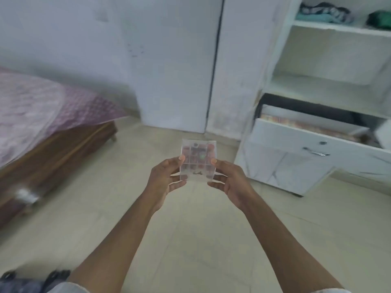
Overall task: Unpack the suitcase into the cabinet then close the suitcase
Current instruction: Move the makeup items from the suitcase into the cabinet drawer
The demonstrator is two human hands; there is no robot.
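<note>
— As the left hand (164, 178) and right hand (229, 182) each pinched a side edge of the clear compartment box (197, 160), where did it sit?

— Between both grips, held over the floor (190, 240), long axis pointing away.

— And the cabinet (330, 85)?

— Ahead to the right, its drawer (296, 136) pulled open; the right hand was nearer.
</note>
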